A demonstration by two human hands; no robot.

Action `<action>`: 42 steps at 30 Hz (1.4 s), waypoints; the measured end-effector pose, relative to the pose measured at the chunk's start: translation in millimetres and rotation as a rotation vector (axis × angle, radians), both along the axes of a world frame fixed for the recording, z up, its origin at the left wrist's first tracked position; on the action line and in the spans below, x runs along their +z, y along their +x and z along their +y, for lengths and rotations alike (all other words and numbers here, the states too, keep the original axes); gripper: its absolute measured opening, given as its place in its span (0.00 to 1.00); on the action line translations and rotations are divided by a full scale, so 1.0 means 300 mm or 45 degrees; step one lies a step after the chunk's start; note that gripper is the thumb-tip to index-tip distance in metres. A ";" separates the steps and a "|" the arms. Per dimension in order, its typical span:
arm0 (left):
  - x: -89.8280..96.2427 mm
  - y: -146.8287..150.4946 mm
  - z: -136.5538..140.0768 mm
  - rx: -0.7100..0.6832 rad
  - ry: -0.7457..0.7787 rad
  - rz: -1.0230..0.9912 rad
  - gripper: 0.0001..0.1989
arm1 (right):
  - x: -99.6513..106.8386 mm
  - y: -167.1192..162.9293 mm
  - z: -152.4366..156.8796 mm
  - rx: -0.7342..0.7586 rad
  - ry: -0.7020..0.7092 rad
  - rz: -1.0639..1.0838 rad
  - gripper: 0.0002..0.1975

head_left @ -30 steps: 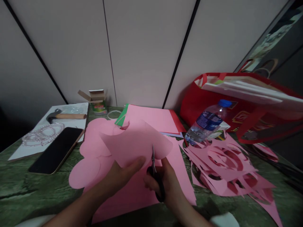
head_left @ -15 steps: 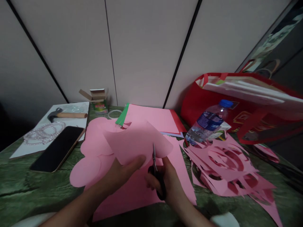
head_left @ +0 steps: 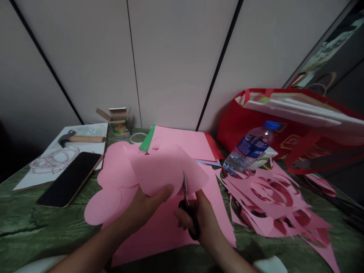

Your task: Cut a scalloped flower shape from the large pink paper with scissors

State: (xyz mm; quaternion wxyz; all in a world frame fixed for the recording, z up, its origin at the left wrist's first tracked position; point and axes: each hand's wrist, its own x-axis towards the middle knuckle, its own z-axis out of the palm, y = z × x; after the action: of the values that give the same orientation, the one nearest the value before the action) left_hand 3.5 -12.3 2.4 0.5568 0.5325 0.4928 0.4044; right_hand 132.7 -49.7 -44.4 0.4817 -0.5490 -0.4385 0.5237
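Note:
My left hand (head_left: 150,206) grips the near edge of a pink paper sheet (head_left: 159,168), thumb on top, and holds it up above the table. In my right hand (head_left: 199,214) is a pair of black-handled scissors (head_left: 186,201), fingers through the loops. The blades point away from me and lie at a cut in the paper, to the right of my left thumb. Under both hands lies a stack of pink paper (head_left: 148,242). Rounded pink cut-outs (head_left: 104,206) are piled to the left of it.
Pink paper scraps (head_left: 273,204) and a water bottle (head_left: 248,148) lie right, before a red bag (head_left: 256,113). At left are a phone (head_left: 71,180), a hammer (head_left: 85,139), beads (head_left: 54,161) and a small box (head_left: 120,127). Coloured sheets (head_left: 184,142) lie behind.
The held paper's left side has shifted slightly right and its curve has changed. Both hands and the scissors stay almost in place.

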 end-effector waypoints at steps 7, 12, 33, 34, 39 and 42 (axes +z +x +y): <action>-0.083 -0.010 0.020 0.042 0.067 0.022 0.04 | -0.013 0.001 0.002 0.014 0.045 -0.012 0.24; -0.087 -0.013 0.023 0.029 0.076 0.026 0.04 | 0.012 -0.005 0.002 -0.041 -0.044 -0.008 0.27; -0.077 0.015 0.007 0.116 0.052 -0.106 0.09 | -0.026 -0.012 0.000 -0.035 -0.111 0.143 0.30; -0.070 0.015 0.005 0.125 0.041 -0.051 0.08 | -0.029 -0.011 0.000 -0.043 -0.090 0.174 0.29; -0.041 0.032 -0.011 0.125 0.083 0.025 0.05 | -0.008 0.006 0.002 0.083 0.070 0.162 0.16; -0.043 0.038 -0.016 0.122 0.091 0.021 0.06 | 0.006 0.011 0.006 0.103 0.096 0.152 0.17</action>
State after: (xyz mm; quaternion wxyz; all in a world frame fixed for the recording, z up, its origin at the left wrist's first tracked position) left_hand 14.8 -17.0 -10.5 0.5135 0.5310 0.5076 0.4435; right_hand 136.1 -47.9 -42.7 0.5059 -0.4801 -0.4503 0.5576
